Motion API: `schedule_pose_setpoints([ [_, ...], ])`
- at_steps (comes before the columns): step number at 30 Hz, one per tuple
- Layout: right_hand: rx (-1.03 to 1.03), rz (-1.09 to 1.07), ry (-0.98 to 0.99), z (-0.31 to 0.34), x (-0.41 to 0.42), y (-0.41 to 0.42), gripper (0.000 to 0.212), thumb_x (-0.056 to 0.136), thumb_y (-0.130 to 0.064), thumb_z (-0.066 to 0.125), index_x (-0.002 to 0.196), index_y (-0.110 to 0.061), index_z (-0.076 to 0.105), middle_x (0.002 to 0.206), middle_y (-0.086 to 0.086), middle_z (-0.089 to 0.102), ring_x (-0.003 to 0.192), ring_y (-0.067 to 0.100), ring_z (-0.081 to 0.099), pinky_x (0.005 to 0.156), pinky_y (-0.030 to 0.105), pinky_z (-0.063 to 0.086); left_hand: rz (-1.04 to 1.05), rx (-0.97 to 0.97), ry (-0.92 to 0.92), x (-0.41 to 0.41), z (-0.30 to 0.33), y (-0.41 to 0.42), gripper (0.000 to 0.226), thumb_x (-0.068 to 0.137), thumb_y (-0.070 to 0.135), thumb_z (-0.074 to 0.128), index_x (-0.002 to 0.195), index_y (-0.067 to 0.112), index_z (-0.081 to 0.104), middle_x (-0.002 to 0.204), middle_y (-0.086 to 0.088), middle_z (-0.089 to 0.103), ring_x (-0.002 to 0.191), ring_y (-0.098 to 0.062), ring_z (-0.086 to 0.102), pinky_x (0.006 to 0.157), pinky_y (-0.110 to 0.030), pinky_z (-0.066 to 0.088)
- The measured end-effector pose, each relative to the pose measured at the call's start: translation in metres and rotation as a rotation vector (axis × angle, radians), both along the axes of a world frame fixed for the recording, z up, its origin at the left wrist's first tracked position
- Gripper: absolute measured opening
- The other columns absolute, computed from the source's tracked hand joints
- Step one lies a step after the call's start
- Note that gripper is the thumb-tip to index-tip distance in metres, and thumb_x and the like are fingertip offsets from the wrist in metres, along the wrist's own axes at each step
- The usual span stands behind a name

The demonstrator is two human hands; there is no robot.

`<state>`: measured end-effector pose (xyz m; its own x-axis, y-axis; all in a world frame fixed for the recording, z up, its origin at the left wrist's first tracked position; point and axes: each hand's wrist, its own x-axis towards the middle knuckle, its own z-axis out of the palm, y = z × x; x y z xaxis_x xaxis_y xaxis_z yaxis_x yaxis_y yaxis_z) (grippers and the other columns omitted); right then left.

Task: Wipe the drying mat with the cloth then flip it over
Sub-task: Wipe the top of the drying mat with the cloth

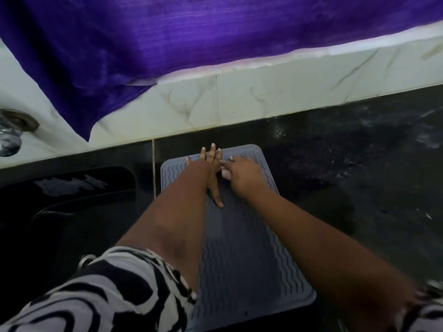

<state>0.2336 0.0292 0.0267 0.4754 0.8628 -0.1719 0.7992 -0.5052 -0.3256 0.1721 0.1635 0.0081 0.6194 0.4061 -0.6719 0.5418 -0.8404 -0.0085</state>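
mat: grey drying mat [242, 248] lies flat on the dark countertop [347, 168], long axis running away from the person, far short edge close to the pale tiled backsplash [275, 92]; sink [72, 212] just beside it on the left.
surface: wavy ribs round the border, smoother centre panel, raised rim. Looks like silicone or rubber, so I'd judge it light, floppy, grippy, not fragile.
left hand: left hand [211, 171] flat on the far end of the mat, fingers spread, thumb trailing back toward the person. Palm down, nothing held.
right hand: right hand [239, 173] just beside the left, knuckles up, fingers curled onto the mat. Something pale sits between the two hands; could be a thumbnail or a scrap of cloth, too blurred to say, so grip contents: cannot tell.
cloth: no wiping cloth clearly in view. The purple fabric [167, 44] hanging over the backsplash appears to be a curtain, not the tool.
handling: the counter looks wet, so the mat may cling or slide under a push.
hold point: pinch the far short edge or a far corner and peel toward the person; expect it to sag and fold rather than turn as a board.
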Motion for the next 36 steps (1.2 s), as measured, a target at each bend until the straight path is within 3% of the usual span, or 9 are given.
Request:
schedule_pose_setpoints([
  [8, -0.048, -0.029, 0.061, 0.0, -0.082, -0.14, 0.026, 0.083, -0.033, 0.057, 0.105, -0.024, 0.067, 0.115, -0.004, 0.064, 0.095, 0.022, 0.056, 0.075, 0.025, 0.041, 0.018, -0.08, 0.017, -0.002, 0.008, -0.002, 0.176, 0.026, 0.067, 0.087, 0.14, 0.024, -0.039, 0.146, 0.003, -0.049, 0.138, -0.027, -0.038, 0.105, -0.073, -0.01],
  [11, -0.158, -0.185, 0.399, 0.018, -0.072, -0.139, 0.017, 0.075, -0.039, 0.069, 0.078, -0.022, 0.068, 0.084, -0.004, 0.069, 0.079, 0.013, 0.063, 0.071, 0.027, 0.052, 0.023, -0.088, -0.008, -0.005, 0.009, -0.004, 0.173, 0.03, 0.066, 0.088, 0.141, 0.023, -0.038, 0.146, 0.002, -0.048, 0.138, -0.027, -0.038, 0.105, -0.072, -0.011],
  [13, -0.01, -0.319, 0.564, 0.029, -0.046, -0.121, 0.017, 0.071, -0.028, 0.076, 0.069, -0.016, 0.065, 0.073, -0.008, 0.068, 0.074, 0.009, 0.065, 0.068, 0.024, 0.053, 0.008, -0.069, -0.018, -0.005, 0.009, -0.006, 0.171, 0.033, 0.065, 0.088, 0.142, 0.021, -0.037, 0.148, 0.001, -0.047, 0.14, -0.027, -0.036, 0.107, -0.071, -0.009],
  [15, 0.13, -0.293, 0.408, 0.033, -0.022, -0.091, 0.023, 0.072, -0.023, 0.076, 0.06, -0.018, 0.058, 0.062, -0.012, 0.062, 0.065, 0.005, 0.062, 0.056, 0.013, 0.046, -0.012, -0.034, -0.048, -0.008, 0.008, -0.008, 0.169, 0.037, 0.065, 0.087, 0.143, 0.019, -0.036, 0.15, -0.001, -0.044, 0.142, -0.028, -0.032, 0.11, -0.07, -0.005],
  [20, -0.043, -0.016, 0.006, 0.001, -0.025, -0.057, 0.021, 0.082, -0.029, 0.063, 0.101, -0.018, 0.065, 0.107, 0.008, 0.058, 0.102, 0.03, 0.054, 0.087, 0.037, 0.045, -0.047, -0.078, -0.153, -0.026, 0.006, -0.008, 0.153, 0.053, 0.064, 0.083, 0.147, 0.019, -0.029, 0.154, -0.005, -0.037, 0.144, -0.028, -0.027, 0.115, -0.063, -0.005],
  [26, -0.066, 0.04, 0.014, -0.009, -0.077, -0.137, 0.043, 0.082, -0.028, 0.059, 0.125, -0.026, 0.058, 0.125, 0.0, 0.057, 0.109, 0.024, 0.048, 0.094, 0.031, 0.037, -0.046, -0.147, -0.22, -0.032, 0.002, -0.004, 0.147, 0.056, 0.064, 0.081, 0.149, 0.024, -0.025, 0.154, -0.001, -0.036, 0.144, -0.024, -0.028, 0.115, -0.06, -0.009],
  [29, -0.156, 0.035, 0.04, 0.004, -0.108, -0.178, 0.04, 0.083, -0.033, 0.056, 0.122, -0.026, 0.06, 0.121, -0.003, 0.06, 0.108, 0.022, 0.05, 0.093, 0.029, 0.041, -0.043, -0.148, -0.245, -0.035, 0.001, -0.003, 0.143, 0.058, 0.064, 0.08, 0.149, 0.024, -0.023, 0.155, -0.001, -0.035, 0.144, -0.023, -0.027, 0.115, -0.058, -0.01],
  [32, -0.29, -0.051, 0.227, 0.03, -0.11, -0.18, 0.025, 0.077, -0.045, 0.067, 0.078, -0.019, 0.066, 0.085, 0.0, 0.066, 0.084, 0.018, 0.062, 0.074, 0.027, 0.048, -0.033, -0.178, -0.286, -0.045, 0.0, -0.007, 0.132, 0.064, 0.061, 0.078, 0.151, 0.028, -0.016, 0.156, -0.003, -0.032, 0.144, -0.025, -0.028, 0.113, -0.059, -0.013],
  [36, 0.06, -0.208, 0.489, 0.046, -0.098, -0.149, 0.014, 0.075, -0.023, 0.074, 0.069, -0.013, 0.065, 0.074, 0.005, 0.069, 0.069, 0.019, 0.067, 0.067, 0.034, 0.055, 0.022, -0.21, -0.336, -0.057, -0.001, -0.018, 0.112, 0.074, 0.053, 0.075, 0.153, 0.034, -0.002, 0.159, -0.003, -0.027, 0.146, -0.027, -0.024, 0.114, -0.057, -0.011],
])
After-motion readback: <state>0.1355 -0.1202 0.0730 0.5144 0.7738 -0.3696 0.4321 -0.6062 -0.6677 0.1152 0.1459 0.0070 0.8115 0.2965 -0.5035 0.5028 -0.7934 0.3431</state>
